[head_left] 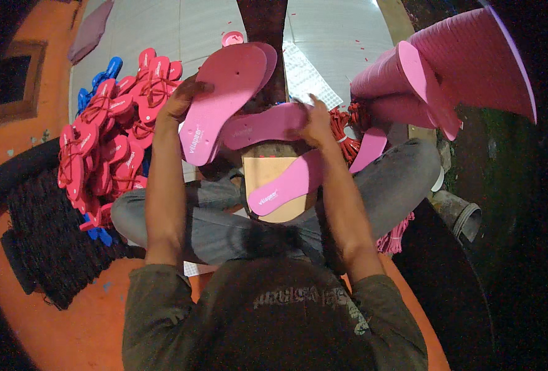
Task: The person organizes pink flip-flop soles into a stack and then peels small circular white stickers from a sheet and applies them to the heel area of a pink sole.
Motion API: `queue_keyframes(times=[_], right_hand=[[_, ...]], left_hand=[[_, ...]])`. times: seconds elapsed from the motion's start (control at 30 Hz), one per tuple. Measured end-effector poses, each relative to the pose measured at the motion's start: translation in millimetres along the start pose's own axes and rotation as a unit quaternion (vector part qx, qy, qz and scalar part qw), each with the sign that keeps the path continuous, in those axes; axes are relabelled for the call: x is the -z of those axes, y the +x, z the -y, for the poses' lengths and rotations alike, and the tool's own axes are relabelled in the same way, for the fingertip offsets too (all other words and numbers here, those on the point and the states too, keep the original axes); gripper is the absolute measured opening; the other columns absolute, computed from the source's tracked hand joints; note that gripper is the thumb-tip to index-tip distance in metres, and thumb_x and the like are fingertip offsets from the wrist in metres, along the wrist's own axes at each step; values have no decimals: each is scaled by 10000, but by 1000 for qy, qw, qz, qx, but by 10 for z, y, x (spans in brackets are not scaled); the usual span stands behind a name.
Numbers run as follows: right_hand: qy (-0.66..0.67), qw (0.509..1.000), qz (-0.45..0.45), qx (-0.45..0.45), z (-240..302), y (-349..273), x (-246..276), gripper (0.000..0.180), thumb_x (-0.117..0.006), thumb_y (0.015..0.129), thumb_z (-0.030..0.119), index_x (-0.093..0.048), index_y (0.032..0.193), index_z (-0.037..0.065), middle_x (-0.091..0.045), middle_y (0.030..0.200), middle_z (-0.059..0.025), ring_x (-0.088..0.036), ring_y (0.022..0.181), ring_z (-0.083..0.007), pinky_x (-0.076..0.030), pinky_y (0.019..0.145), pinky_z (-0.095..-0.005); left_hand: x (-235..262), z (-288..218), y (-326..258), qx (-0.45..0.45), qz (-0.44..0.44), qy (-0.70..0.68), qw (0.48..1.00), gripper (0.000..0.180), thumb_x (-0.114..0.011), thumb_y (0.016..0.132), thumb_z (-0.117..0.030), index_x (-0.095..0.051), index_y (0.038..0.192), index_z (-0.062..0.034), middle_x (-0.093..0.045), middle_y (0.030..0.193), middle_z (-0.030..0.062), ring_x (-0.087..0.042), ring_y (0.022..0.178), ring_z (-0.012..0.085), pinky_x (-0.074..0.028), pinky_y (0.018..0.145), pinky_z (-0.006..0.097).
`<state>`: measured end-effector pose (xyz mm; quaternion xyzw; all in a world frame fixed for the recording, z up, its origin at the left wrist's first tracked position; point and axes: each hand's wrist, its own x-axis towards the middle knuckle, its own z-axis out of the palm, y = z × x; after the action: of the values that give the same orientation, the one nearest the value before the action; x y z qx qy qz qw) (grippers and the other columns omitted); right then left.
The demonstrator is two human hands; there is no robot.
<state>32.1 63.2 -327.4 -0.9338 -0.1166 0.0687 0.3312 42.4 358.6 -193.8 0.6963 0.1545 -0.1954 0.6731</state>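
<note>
The left hand grips the edge of a pink sole at about 11 o'clock, its fingers curled over the rim, with a second sole stacked just behind it. The right hand, near 12 o'clock, presses closed fingers on another sole lying crosswise above a wooden block, where a third sole rests. A pile of finished red sandals lies at 9 o'clock and red straps at 1 o'clock.
</note>
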Motion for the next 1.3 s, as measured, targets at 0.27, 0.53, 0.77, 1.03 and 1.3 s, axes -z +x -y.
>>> queue_keyframes(times=[0.27, 0.53, 0.77, 1.03, 1.3], right_hand=[[-223, 953, 194, 58, 141, -337, -91, 973, -767, 450, 273, -307, 1294, 119, -351, 1261, -164, -304, 1174, -393, -270, 938, -563], [-166, 977, 128, -47, 462, -62, 821, 1001, -817, 387, 312, -357, 1240, 59, -429, 1175, -168, -417, 1085, -339, -376, 914, -394], [-130, 983, 125, 40, -69, 206, -148, 1012, -795, 407, 426, -329, 1290, 260, -342, 1262, -74, -322, 1151, -355, -341, 913, -446], [-137, 980, 133, 59, -51, 49, -90, 1004, -761, 388, 498, -378, 1266, 198, -336, 1279, -99, -288, 1196, -355, -325, 916, -513], [-100, 984, 142, 23, -202, 155, 18, 815, -706, 576, 213, -300, 1274, 99, -284, 1342, -149, -209, 1257, -358, -213, 960, -566]], left_hand=[[-2, -204, -91, 6, -16, -18, 1000, 545, -594, 701, -175, -433, 1190, 2, -558, 1027, 70, -550, 879, 149, -441, 785, 277], [374, -73, -100, -9, -14, 26, 1000, 564, -605, 677, -214, -447, 1173, 2, -556, 1038, 68, -547, 911, 167, -424, 826, 281], [144, -369, -138, 3, 36, 34, 999, 637, -647, 629, -226, -443, 1181, 18, -542, 1047, 57, -523, 943, 159, -407, 849, 284], [-267, -123, 206, 61, 187, 101, 975, 611, -660, 651, -211, -463, 1187, 5, -571, 1002, 69, -544, 860, 153, -435, 776, 271], [-415, -172, 488, -15, 216, 263, 940, 619, -611, 650, -295, -481, 1183, -9, -575, 1034, 101, -555, 868, 177, -431, 788, 281]])
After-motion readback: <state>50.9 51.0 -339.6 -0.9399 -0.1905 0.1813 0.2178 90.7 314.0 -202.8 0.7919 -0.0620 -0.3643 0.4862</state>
